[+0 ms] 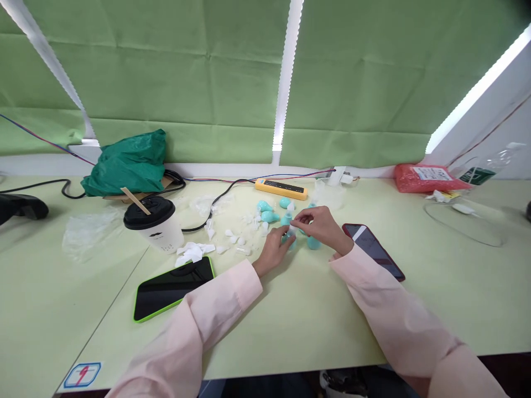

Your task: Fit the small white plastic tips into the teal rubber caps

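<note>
My left hand [274, 250] is closed around a small teal bulb-shaped piece [289, 239] on the pale green table [315, 315]. My right hand [321, 225] hovers just above it, its fingertips pinching a tiny white piece [293, 227] over the teal one. A further teal piece [313, 242] lies under my right palm. More teal pieces [269, 213] and several small white caps [234, 237] are scattered just behind and left of my hands. Both sleeves are pale pink.
A tablet in a green case [174, 287] lies at the left front, a lidded paper cup [155, 224] with a wooden stick behind it. A red phone [373, 249] lies right of my hands. A yellow power strip [282, 188], green bag [128, 163] and red packet [427, 177] line the back.
</note>
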A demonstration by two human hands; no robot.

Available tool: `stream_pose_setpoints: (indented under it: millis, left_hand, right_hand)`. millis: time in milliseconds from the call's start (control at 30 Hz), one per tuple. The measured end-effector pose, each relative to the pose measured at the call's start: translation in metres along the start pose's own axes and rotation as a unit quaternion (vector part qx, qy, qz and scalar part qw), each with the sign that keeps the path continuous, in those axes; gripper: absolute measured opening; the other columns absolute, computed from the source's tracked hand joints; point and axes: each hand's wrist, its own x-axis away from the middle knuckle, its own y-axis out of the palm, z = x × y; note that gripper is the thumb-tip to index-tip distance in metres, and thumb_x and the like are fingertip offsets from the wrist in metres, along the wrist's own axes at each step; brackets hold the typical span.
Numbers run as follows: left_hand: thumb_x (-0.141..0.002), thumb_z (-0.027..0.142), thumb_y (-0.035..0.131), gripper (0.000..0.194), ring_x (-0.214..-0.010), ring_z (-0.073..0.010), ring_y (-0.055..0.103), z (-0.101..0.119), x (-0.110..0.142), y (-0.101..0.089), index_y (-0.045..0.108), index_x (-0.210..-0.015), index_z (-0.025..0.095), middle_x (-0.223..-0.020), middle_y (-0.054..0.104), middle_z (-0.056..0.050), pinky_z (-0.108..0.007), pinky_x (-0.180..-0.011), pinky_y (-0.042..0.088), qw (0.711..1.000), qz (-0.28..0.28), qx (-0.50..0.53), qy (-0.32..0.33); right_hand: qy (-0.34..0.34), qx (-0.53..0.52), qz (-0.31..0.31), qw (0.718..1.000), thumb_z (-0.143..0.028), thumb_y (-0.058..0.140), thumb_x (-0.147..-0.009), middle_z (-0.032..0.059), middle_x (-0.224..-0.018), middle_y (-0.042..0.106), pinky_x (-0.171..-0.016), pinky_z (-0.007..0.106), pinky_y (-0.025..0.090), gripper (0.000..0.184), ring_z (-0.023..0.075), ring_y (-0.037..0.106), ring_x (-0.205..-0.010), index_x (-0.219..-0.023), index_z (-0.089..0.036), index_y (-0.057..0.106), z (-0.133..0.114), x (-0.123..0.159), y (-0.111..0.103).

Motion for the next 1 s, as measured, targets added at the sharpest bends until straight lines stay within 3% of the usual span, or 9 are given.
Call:
stream_pose_setpoints:
  millis: [167, 400, 567, 667, 833, 1000]
  left_hand:
    - [-0.082, 0.035, 0.031, 0.03, -0.072, -0.0157, 0.048, 0.002, -0.001, -0.002, 0.052, -0.087, 0.015, -0.076, 0.055, -0.004, -0.027, -0.065, 0.037, 0.999, -0.009, -0.045, 0.021]
    - [-0.083, 0.031, 0.03, 0.027, -0.068, -0.0152, 0.047, 0.007, -0.006, -0.004, 0.05, -0.093, 0.016, -0.076, 0.056, -0.004, -0.025, -0.062, 0.035, 0.997, -0.027, -0.06, 0.051]
    - [-0.082, 0.03, 0.032, 0.026, -0.063, -0.0143, 0.046, 0.005, -0.005, -0.004, 0.052, -0.088, 0.015, -0.07, 0.055, -0.003, -0.024, -0.058, 0.034, 0.996, -0.026, -0.066, 0.052]
    - [-0.082, 0.031, 0.033, 0.027, -0.06, -0.0133, 0.046, 0.003, -0.005, -0.005, 0.054, -0.086, 0.016, -0.066, 0.054, -0.002, -0.023, -0.056, 0.034, 0.998, -0.027, -0.046, 0.037]
    - [-0.081, 0.031, 0.034, 0.027, -0.065, -0.0134, 0.05, 0.002, -0.006, -0.007, 0.055, -0.09, 0.016, -0.076, 0.059, -0.003, -0.022, -0.059, 0.037, 0.999, -0.031, -0.017, 0.02]
    - [-0.08, 0.03, 0.033, 0.03, -0.065, -0.0138, 0.053, 0.004, -0.006, -0.007, 0.056, -0.091, 0.015, -0.078, 0.062, -0.003, -0.023, -0.059, 0.039, 0.998, -0.045, -0.052, 0.011]
  right_hand:
    - [-0.044, 0.046, -0.036, 0.997, -0.029, 0.056, -0.065, 0.0022, -0.049, 0.057, -0.05, 0.022, 0.04, 0.02, 0.0111, 0.05, -0.047, -0.056, -0.012, 0.062, 0.001, -0.006, -0.001]
    - [0.021, 0.003, -0.051, 0.998, -0.034, 0.054, -0.066, 0.0029, -0.049, 0.057, -0.045, 0.02, 0.037, 0.026, 0.01, 0.048, -0.044, -0.063, -0.01, 0.064, 0.011, -0.001, 0.003]
    - [-0.029, 0.106, -0.046, 0.993, -0.027, 0.056, -0.064, 0.0007, -0.04, 0.051, -0.045, 0.021, 0.033, 0.023, 0.0089, 0.043, -0.042, -0.046, -0.012, 0.059, -0.002, -0.007, 0.003]
    - [-0.027, 0.081, -0.047, 0.995, -0.026, 0.053, -0.066, -0.0013, -0.037, 0.045, -0.042, 0.02, 0.031, 0.028, 0.0075, 0.038, -0.039, -0.042, -0.012, 0.054, -0.004, -0.007, 0.007]
    - [0.002, -0.011, 0.02, 1.0, -0.029, 0.054, -0.066, -0.0006, -0.045, 0.05, -0.043, 0.019, 0.034, 0.022, 0.0081, 0.041, -0.043, -0.053, -0.011, 0.059, 0.01, 0.003, 0.02]
    - [-0.016, -0.015, 0.106, 0.994, -0.032, 0.053, -0.067, -0.0002, -0.046, 0.051, -0.044, 0.02, 0.036, 0.023, 0.0091, 0.043, -0.044, -0.056, -0.012, 0.059, 0.021, 0.01, 0.035]
